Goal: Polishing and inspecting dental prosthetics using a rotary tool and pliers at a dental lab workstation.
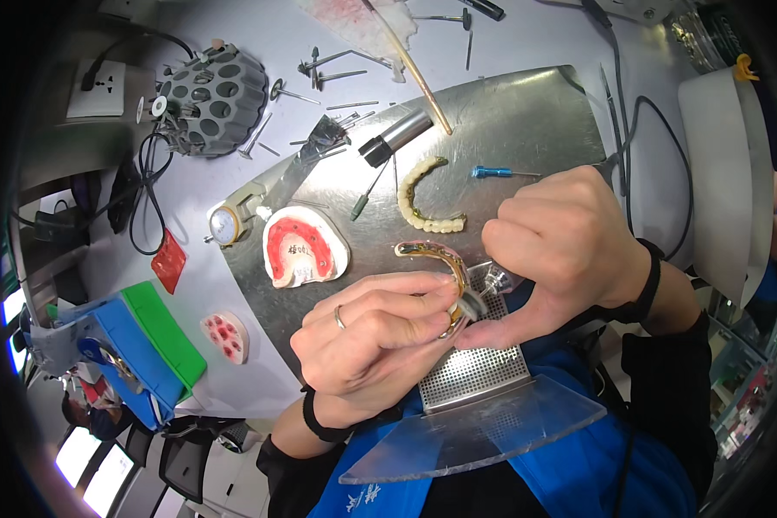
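Observation:
My left hand [373, 326], a ring on one finger, pinches a curved metal dental framework [432, 249] with gold and pinkish parts. My right hand [565, 237] is curled around a silver rotary handpiece [497, 281], mostly hidden by the fingers. Its small grey wheel [470, 305] is at the framework's near end; whether it touches I cannot tell. The right thumb reaches toward the left fingertips. Just beyond lies a tooth-coloured dental arch [411, 197]. To its left a white plaster jaw model [306, 252] with a red gum band sits on the metal sheet [527, 112].
Below my hands are a perforated metal plate [475, 380] and a clear shield [492, 436]. Around lie a blue-handled driver [492, 172], a metal cylinder [406, 131], a dial gauge [225, 225], a grey bur holder [211, 102], a small spotted model [225, 336] and a blue box [129, 358].

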### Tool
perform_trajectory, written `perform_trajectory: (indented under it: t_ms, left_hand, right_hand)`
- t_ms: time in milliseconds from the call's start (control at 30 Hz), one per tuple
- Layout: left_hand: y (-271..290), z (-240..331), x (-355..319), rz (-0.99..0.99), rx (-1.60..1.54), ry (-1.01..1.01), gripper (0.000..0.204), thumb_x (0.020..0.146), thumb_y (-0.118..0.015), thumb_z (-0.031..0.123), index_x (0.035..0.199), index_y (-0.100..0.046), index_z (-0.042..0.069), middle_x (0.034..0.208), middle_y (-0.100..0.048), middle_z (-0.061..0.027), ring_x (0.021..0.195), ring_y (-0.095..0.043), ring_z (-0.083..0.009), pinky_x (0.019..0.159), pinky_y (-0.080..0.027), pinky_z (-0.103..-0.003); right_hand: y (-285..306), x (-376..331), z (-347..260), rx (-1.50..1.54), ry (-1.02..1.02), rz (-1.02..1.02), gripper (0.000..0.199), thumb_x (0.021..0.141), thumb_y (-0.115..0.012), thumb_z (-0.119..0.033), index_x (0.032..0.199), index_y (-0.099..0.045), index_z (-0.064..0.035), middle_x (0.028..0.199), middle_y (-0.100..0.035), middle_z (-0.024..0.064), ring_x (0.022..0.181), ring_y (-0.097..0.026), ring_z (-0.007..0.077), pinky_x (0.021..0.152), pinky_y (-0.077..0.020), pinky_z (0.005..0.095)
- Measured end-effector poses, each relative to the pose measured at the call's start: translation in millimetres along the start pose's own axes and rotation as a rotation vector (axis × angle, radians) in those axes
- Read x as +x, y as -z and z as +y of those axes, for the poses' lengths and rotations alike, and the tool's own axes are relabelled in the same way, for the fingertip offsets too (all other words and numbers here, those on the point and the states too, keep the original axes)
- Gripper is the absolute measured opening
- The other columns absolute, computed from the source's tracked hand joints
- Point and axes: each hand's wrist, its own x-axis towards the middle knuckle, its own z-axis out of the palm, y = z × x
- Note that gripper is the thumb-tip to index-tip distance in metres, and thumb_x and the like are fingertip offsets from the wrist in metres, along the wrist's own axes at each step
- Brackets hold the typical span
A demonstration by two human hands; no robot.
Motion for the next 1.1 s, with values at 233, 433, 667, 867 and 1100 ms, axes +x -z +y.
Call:
perform_trajectory:
  t_ms: [233, 433, 667, 867, 1100]
  left_hand:
    - [2.0, -0.6, -0.6, -0.035, -0.010, 0.023, 0.028, 0.061, -0.088, -0.007, 0.075, -0.065, -0.001, 0.080, -0.073, -0.0166, 0.084, -0.076, -0.0296, 0.067, -0.061, -0.032]
    - [1.9, -0.8, 0.4, -0.032, -0.008, 0.031, 0.028, 0.060, -0.088, -0.007, 0.073, -0.064, -0.001, 0.080, -0.073, -0.0158, 0.083, -0.076, -0.0293, 0.067, -0.061, -0.032]
    - [-1.0, -0.6, 0.4, 0.001, 0.027, 0.027, 0.028, 0.059, -0.088, -0.007, 0.070, -0.063, -0.001, 0.077, -0.073, -0.0151, 0.081, -0.076, -0.0288, 0.066, -0.061, -0.031]
    - [0.7, -0.8, -0.6, -0.046, 0.038, 0.018, 0.032, 0.060, -0.084, -0.012, 0.072, -0.057, 0.000, 0.080, -0.073, -0.0185, 0.084, -0.075, -0.0334, 0.074, -0.061, -0.039]
    - [-1.0, -0.3, 0.1, -0.007, 0.028, 0.031, 0.029, 0.058, -0.087, -0.009, 0.070, -0.063, -0.001, 0.077, -0.073, -0.0154, 0.081, -0.076, -0.0294, 0.066, -0.061, -0.031]
  right_hand:
    - [-1.4, -0.1, -2.9, 0.006, 0.007, -0.002, 0.068, 0.064, -0.084, -0.056, 0.058, -0.034, -0.0107, 0.054, -0.029, 0.0015, 0.040, -0.035, 0.0180, 0.037, -0.0246, 0.0321]
    - [-4.9, -0.3, -3.0, 0.005, 0.016, -0.004, 0.067, 0.064, -0.083, -0.055, 0.058, -0.034, -0.0111, 0.054, -0.028, 0.0013, 0.039, -0.035, 0.0179, 0.037, -0.0245, 0.0321]
    - [-5.4, -0.1, -4.4, 0.012, 0.007, -0.009, 0.064, 0.064, -0.083, -0.052, 0.057, -0.034, -0.0112, 0.054, -0.028, 0.0009, 0.040, -0.034, 0.0175, 0.037, -0.0247, 0.0318]
    - [-5.1, -0.9, -4.3, 0.008, -0.003, -0.019, 0.063, 0.064, -0.083, -0.051, 0.057, -0.035, -0.0113, 0.054, -0.029, 0.0008, 0.040, -0.035, 0.0175, 0.037, -0.0256, 0.0319]
    - [-5.8, -3.4, -2.3, -0.006, -0.012, -0.026, 0.064, 0.063, -0.083, -0.054, 0.058, -0.036, -0.0112, 0.055, -0.029, 0.0008, 0.040, -0.036, 0.0178, 0.037, -0.0264, 0.0321]
